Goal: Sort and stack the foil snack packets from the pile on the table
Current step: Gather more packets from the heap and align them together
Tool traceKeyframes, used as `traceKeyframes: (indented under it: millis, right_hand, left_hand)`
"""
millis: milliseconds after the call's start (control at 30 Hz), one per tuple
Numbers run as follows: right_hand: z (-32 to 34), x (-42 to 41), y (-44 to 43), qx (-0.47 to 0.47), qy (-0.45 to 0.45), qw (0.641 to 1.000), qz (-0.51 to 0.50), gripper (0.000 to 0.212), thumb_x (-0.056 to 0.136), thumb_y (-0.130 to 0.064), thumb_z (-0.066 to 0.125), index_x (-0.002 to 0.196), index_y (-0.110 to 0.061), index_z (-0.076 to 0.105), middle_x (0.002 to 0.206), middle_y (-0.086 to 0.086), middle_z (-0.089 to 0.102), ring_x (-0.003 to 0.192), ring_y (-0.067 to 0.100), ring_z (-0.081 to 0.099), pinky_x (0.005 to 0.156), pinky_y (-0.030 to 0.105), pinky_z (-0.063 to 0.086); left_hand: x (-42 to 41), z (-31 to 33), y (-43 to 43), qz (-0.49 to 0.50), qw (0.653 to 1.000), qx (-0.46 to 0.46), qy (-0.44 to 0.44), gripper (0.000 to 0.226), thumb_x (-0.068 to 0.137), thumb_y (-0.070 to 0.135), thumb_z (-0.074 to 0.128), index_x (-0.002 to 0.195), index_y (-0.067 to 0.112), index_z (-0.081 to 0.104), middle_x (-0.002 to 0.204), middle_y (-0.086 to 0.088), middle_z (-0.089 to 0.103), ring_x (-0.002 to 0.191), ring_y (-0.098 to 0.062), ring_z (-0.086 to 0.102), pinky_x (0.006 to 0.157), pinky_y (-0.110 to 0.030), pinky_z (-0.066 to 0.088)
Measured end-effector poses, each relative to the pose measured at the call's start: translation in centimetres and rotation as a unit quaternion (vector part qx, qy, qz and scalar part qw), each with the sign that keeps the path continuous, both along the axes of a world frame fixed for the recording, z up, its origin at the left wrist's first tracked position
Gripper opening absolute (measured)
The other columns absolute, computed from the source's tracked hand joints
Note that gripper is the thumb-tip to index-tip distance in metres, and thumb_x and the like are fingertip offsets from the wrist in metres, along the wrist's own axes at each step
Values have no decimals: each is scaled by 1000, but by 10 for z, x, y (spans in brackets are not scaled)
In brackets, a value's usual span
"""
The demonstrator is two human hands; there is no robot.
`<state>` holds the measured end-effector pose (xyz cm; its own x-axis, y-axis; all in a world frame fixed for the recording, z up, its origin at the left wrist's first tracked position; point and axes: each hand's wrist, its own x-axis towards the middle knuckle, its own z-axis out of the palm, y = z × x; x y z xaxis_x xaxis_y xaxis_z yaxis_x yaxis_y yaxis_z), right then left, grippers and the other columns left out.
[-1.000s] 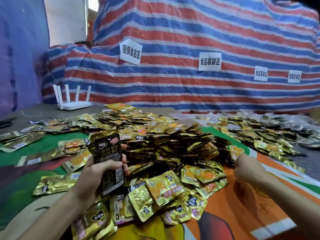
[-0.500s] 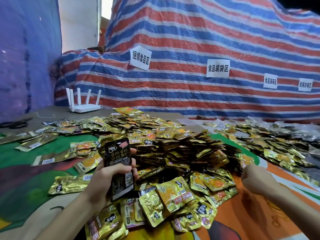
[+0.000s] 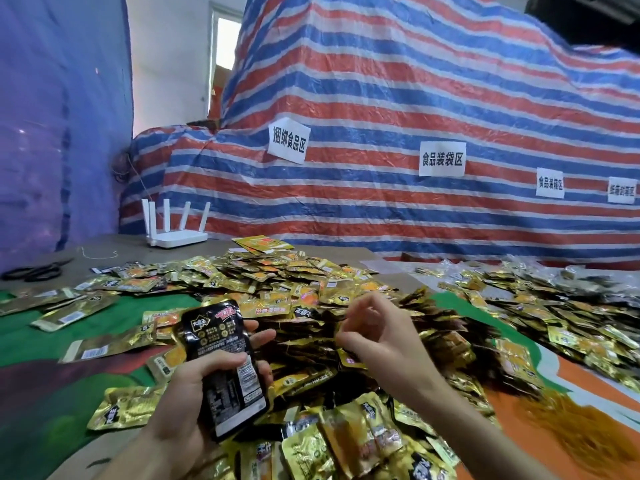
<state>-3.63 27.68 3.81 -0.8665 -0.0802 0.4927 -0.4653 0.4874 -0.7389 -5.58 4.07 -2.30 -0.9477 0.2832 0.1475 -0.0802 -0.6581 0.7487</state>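
Right hand (image 3: 377, 337) swung over pile (image 3: 311, 289), loose, empty; left hand (image 3: 192, 393) grips one black packet (image 3: 221, 355) (barcode up).

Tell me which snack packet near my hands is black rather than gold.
The black packet gripped upright in the left hand, printed side facing the camera; the pile around it is gold foil.

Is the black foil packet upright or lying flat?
Upright: the left hand grips the black foil packet on end, above the gold packet pile.

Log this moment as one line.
left hand: holds black packet | right hand: above pile, grasp unclear
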Motion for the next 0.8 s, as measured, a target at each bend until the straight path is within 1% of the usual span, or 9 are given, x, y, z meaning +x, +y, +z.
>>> traceKeyframes:
  millis: [100,167,233,300,400,500,567,700,800]
  right_hand:
    - [-6,-19,-44,-29,-53,991,117,22,86,-3,70,97,-17,57,92,8,72,85,13,69,83,36,59]
    - [-10,-30,-63,-45,-78,981,172,24,87,4,66,98,-13,54,93,10,72,83,16,71,80,38,61]
    - [-17,-39,-73,-29,-76,979,185,25,87,7,63,100,-12,52,97,12,73,90,23,73,83,46,61]
    - [-25,-45,-76,19,-48,983,175,25,87,3,63,101,-14,51,94,14,75,93,21,73,86,48,60]
    - [-35,-50,-76,61,-25,985,158,24,87,-2,65,99,-18,54,89,8,76,89,8,72,86,38,59]
    - [-43,-48,-74,72,-9,989,131,21,88,-6,68,101,-21,62,87,-3,74,82,5,70,77,26,60]
    - [-45,-47,-72,77,12,991,107,18,88,-8,68,103,-19,67,86,-9,72,81,4,69,72,19,57]
    - [-48,-45,-68,97,26,991,83,20,92,-12,65,108,-17,75,90,-11,73,80,-1,66,69,11,51]
    - [-48,-46,-63,126,-11,989,80,22,95,-13,60,107,-20,78,93,-3,76,80,8,70,69,17,55]
  left_hand:
    - [0,3,-4,-21,1000,-15,1,47,63,11,68,109,13,74,129,-12,68,75,-28,71,70,-44,59]
    - [1,4,-6,2,998,-55,-2,45,61,13,68,105,14,76,118,-14,72,75,-30,72,68,-45,60]
    - [2,5,-7,40,993,-106,-19,42,58,12,69,99,10,78,103,-22,74,72,-35,73,62,-43,60]
    - [-1,4,-8,80,983,-162,-28,39,59,8,70,97,5,78,96,-29,73,72,-39,72,63,-41,59]
    - [-7,-1,-11,146,957,-250,-21,36,59,3,73,95,-3,74,83,-27,73,63,-35,72,61,-37,53]
    - [-7,2,-8,168,939,-299,26,27,51,10,79,77,2,76,74,-21,73,58,-28,71,50,-32,53]
    - [-7,1,-8,163,924,-341,64,35,42,24,79,71,4,75,75,-20,74,64,-28,72,58,-35,57]
    - [-15,-5,-19,134,937,-319,44,52,38,28,84,85,6,77,83,-28,73,74,-40,72,78,-54,59]
    - [-19,-5,-27,23,972,-234,-3,68,46,27,88,111,12,73,90,-25,70,80,-41,69,76,-51,57]
